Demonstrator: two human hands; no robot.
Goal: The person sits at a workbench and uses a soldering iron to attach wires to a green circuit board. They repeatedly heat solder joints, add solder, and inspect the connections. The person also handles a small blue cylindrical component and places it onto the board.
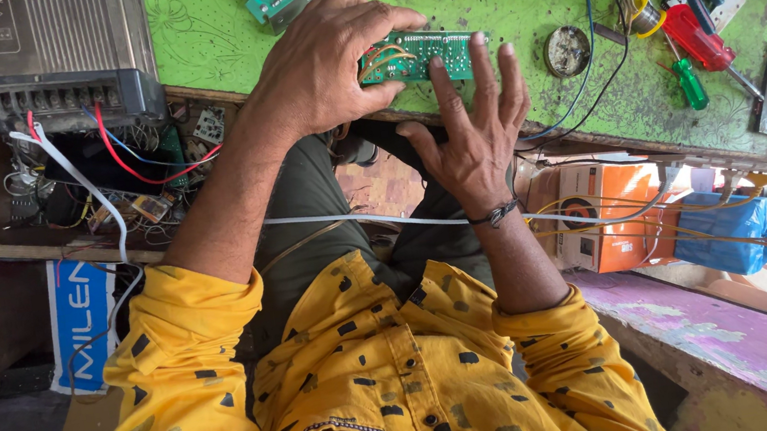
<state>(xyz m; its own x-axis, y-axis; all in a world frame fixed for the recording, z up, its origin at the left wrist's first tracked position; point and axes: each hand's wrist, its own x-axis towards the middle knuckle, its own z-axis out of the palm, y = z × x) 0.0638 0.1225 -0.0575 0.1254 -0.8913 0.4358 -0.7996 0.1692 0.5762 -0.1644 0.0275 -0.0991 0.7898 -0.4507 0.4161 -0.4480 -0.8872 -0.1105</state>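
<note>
A small green circuit board (417,55) is held at the near edge of the green desk (203,42), roughly at 12 o'clock from the wearer's chest. The left hand (324,65) is closed over the board's left end, fingers curled across its top and thumb side below. The right hand (475,124) is spread wide, palm toward the camera, its fingertips (478,45) pressed against the board's right portion and lower edge; nothing is enclosed in it.

Orientation: the board's long axis runs left to right, 9 to 3 o'clock, nearly parallel to the desk edge, tilted slightly. The component face is turned up toward the camera; orange wires loop across its left half.

Handling note (judgement): the board is best gripped by its edges, pressure kept off the components and wire loops, with the right fingertips serving only as a steadying stop. Support against the desk edge would reduce wobble.

Surroundings: a grey metal amplifier unit (41,53) at 10 o'clock, red-handled screwdrivers (696,41) at 2 o'clock, a round tin (566,50) just right of the board, and a white flat cable (355,221) crossing the lap.
</note>
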